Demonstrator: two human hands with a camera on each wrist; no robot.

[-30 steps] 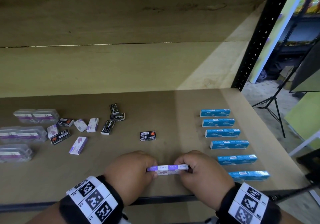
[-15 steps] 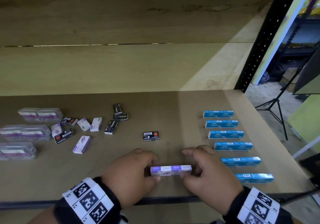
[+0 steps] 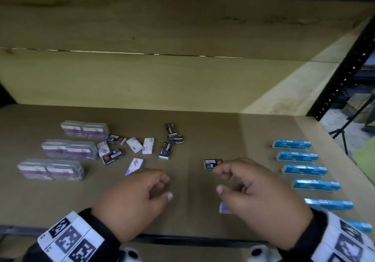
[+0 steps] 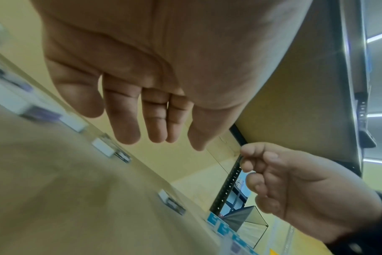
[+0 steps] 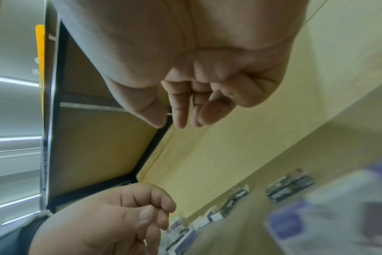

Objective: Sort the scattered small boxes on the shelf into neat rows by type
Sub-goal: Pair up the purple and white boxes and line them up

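My left hand (image 3: 165,187) and right hand (image 3: 219,180) hover over the front of the shelf, fingers loosely curled, holding nothing. A purple-and-white box (image 3: 223,209) lies on the shelf board, mostly hidden under my right hand; it shows blurred in the right wrist view (image 5: 316,215). A lone black staples box (image 3: 211,164) lies just beyond my right index fingertip. More black boxes (image 3: 175,139) and small white-purple boxes (image 3: 147,145) lie scattered at centre left. Several blue boxes (image 3: 297,156) form a column at the right. The left wrist view shows the left fingers (image 4: 155,124) hanging empty.
Three pairs of clear plastic cases (image 3: 70,149) with purple labels stand at the left. The wooden back wall (image 3: 162,79) closes the shelf behind. A black perforated upright (image 3: 341,83) stands at the right rear. The shelf's dark front edge (image 3: 182,238) runs under my wrists.
Both hands have let go of the purple-and-white box and lifted off it; it now lies on the shelf under my right hand. The head view has swung left.
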